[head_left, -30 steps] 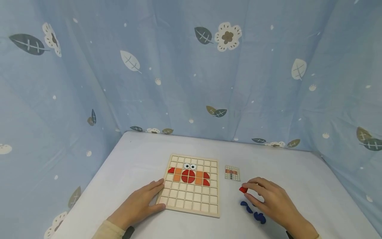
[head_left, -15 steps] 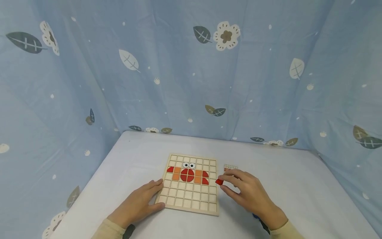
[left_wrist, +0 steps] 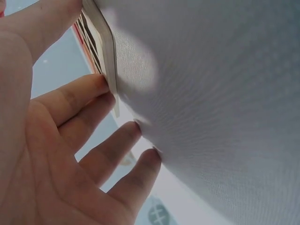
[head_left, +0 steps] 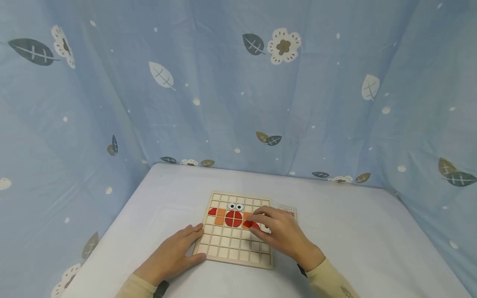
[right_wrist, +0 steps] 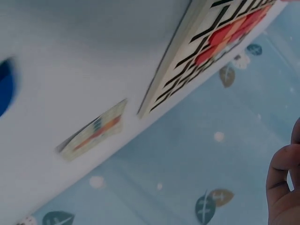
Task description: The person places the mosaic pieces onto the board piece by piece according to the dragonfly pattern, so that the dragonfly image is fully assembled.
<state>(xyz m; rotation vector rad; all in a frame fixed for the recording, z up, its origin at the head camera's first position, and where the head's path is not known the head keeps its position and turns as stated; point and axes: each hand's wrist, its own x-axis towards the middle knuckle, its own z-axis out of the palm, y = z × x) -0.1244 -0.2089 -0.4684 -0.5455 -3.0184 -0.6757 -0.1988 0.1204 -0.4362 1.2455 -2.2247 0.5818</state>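
Note:
A square wooden grid board (head_left: pixel 238 262) bears tiles that make a figure: two eye tiles (head_left: pixel 236 206), a red circle (head_left: pixel 233 219) of quarter pieces, orange squares (head_left: pixel 220 217) and a red piece (head_left: pixel 212 211) at its left end. My left hand (head_left: pixel 175 250) rests at the board's lower left corner, fingertips at the left rim and thumb at the front rim. In the left wrist view its fingers (left_wrist: pixel 79 96) reach the board's edge. Over the board's right half my right hand (head_left: pixel 279 229) pinches a red tile (head_left: pixel 247 223), which overlaps an orange square. That hand hides part of the figure.
A small pattern card (head_left: pixel 288 210) lies right of the board, partly behind my right hand. In the right wrist view a blue piece (right_wrist: pixel 5 86) shows at the left edge. A blue patterned curtain (head_left: pixel 223 103) surrounds the white table (head_left: pixel 357 240).
My right hand has carried the red tile leftward from beside the blue pieces, past the card, to over the board. My left hand stays at the board's corner.

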